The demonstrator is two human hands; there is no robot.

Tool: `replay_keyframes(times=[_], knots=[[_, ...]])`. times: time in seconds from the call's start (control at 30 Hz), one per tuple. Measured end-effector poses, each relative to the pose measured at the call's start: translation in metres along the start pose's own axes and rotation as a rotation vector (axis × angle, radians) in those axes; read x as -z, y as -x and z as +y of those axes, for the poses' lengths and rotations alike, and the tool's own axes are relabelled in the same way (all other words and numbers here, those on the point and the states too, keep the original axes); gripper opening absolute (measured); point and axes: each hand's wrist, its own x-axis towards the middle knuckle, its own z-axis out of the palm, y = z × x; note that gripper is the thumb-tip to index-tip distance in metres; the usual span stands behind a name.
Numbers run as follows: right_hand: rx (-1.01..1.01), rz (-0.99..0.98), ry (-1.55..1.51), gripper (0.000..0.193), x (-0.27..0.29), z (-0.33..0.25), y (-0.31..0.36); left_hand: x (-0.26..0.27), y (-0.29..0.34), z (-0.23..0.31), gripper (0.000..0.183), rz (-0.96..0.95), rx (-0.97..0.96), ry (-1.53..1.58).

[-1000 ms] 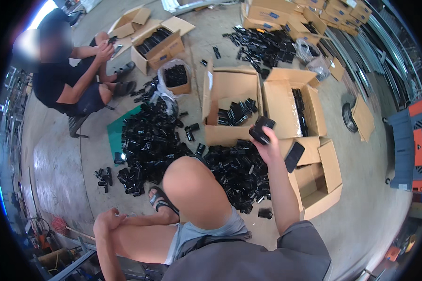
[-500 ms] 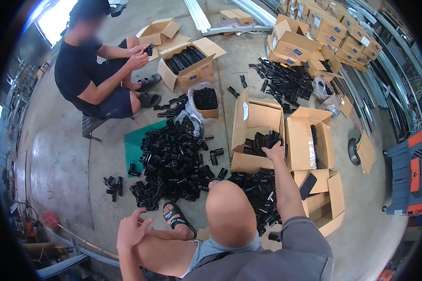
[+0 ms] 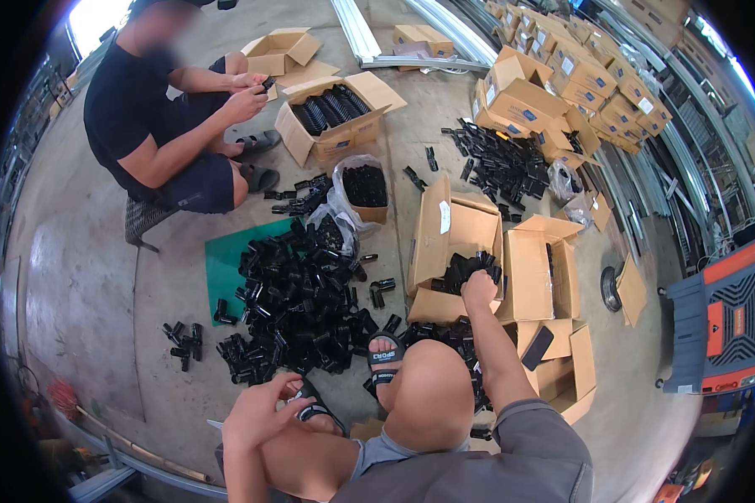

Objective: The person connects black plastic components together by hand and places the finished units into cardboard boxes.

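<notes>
My right hand [image 3: 478, 290] reaches into an open cardboard box [image 3: 432, 308]. Its fingers curl down against the black plastic parts [image 3: 460, 272] inside, and whatever they grip is hidden beneath them. By my bent left knee my left hand [image 3: 264, 412] rests with nothing in it, fingers loosely apart. In front of my feet lies a large heap of black plastic fittings [image 3: 298, 293], partly on a green sheet [image 3: 222, 264]. A smaller heap of black parts [image 3: 445, 335] sits between my right knee and the box.
Another person [image 3: 155, 126] sits at the far left, handling a small black part. Beside my box stand another open carton [image 3: 524, 277] and one with a dark phone [image 3: 538, 348] on its flap. Stacked cartons [image 3: 583, 71] and a grey-orange machine [image 3: 721, 318] are at the right.
My right hand has turned and its fingers have closed downward over the parts in the box. My right foot now shows beside the heap. The whole view has shifted slightly.
</notes>
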Motion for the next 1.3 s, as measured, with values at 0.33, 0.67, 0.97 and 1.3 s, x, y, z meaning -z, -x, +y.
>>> replay_keyframes(times=[0.33, 0.67, 0.97, 1.3], knots=[[-0.191, -0.189, -0.272, 0.037, 0.030, 0.019, 0.006, 0.003, 0.007, 0.006, 0.049, 0.003, -0.079, -0.122], [-0.145, -0.174, -0.586, 0.055, -0.014, 0.053, -0.019, 0.005, 0.013, -0.002, 0.055, -0.005, -0.137, -0.125], [-0.125, -0.233, -0.182, 0.052, 0.051, -0.028, 0.004, 0.010, 0.017, -0.014, 0.057, -0.007, -0.167, -0.025], [-0.134, -0.324, -0.268, 0.036, 0.036, 0.008, -0.018, -0.105, 0.015, 0.023, 0.028, 0.410, -0.412, 0.349]])
